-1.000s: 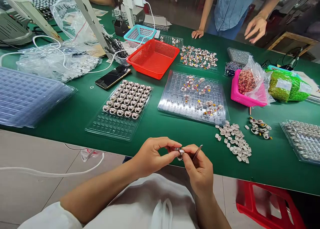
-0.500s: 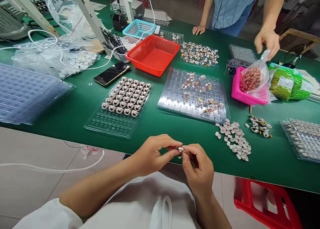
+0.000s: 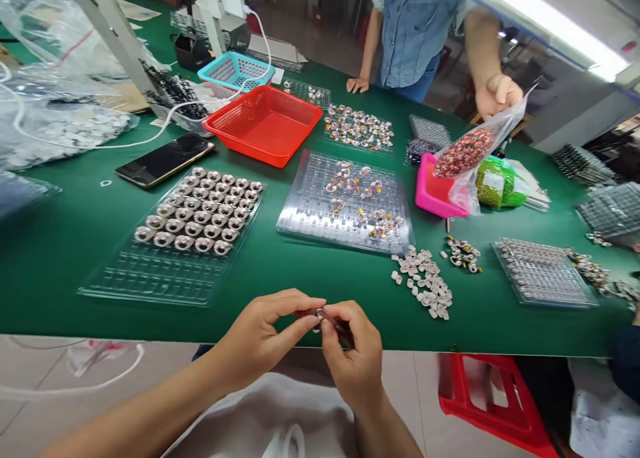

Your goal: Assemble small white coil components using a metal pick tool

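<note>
My left hand (image 3: 273,328) pinches a small shiny silvery part (image 3: 319,314) between thumb and fingertips, just above the table's front edge. From the other side my right hand (image 3: 355,351) closes on the same part, thumb and forefinger meeting there. A dark, slim item (image 3: 343,328) shows inside the right hand; its kind is mostly hidden by the fingers. To the left lies a clear tray (image 3: 155,278) with rows of silvery ring-shaped parts (image 3: 203,217). Beyond my hands, a stack of clear trays (image 3: 310,218) carries several loose parts with yellow bits (image 3: 380,221).
Small white pieces (image 3: 425,281) lie right of my hands. Behind are a red basket (image 3: 270,141), a phone (image 3: 165,159) and a pink basket (image 3: 433,201). Across the table, a person's hand (image 3: 497,95) holds a bag of reddish parts (image 3: 465,153). A red stool (image 3: 493,405) stands below.
The view has swung to the right, bringing more of the right side of the table into sight. The other person's hand has lifted the bag of reddish parts. My hands keep their pinch.
</note>
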Motion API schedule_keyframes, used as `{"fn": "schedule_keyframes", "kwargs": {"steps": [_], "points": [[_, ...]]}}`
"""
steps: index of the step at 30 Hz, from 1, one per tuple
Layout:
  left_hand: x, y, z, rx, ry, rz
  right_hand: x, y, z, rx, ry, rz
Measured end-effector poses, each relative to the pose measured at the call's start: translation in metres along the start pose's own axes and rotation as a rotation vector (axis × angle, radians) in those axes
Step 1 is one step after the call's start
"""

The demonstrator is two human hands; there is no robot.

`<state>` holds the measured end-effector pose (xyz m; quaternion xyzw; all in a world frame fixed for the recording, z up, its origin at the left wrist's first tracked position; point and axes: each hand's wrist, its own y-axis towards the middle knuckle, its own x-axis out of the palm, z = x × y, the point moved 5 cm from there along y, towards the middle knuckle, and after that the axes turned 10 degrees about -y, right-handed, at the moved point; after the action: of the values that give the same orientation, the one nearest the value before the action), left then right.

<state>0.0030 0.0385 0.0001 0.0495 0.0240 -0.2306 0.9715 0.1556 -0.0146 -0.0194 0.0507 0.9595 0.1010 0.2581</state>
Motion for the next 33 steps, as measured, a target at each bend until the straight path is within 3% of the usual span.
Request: {"fn": "schedule_keyframes", "kwargs": {"steps": [10, 19, 24, 29, 33], "points": [[0.002, 0.0, -0.001, -0.027, 0.016, -0.028, -0.001, 0.002, 0.003, 0.083, 0.13, 0.001], [0.008, 0.003, -0.004, -0.069, -0.027, 0.054, -0.003, 0.0, 0.004, -0.005, 0.075, 0.056], [0.011, 0.002, -0.011, -0.19, -0.172, 0.149, -0.006, -0.002, 0.009, 0.067, 0.085, 0.084], [0.013, -0.001, -0.015, -0.278, -0.4, 0.147, -0.005, -0.004, 0.012, 0.109, 0.103, 0.095], [0.013, -0.002, -0.016, -0.292, -0.432, 0.15, -0.005, -0.004, 0.011, 0.107, 0.11, 0.108]]}}
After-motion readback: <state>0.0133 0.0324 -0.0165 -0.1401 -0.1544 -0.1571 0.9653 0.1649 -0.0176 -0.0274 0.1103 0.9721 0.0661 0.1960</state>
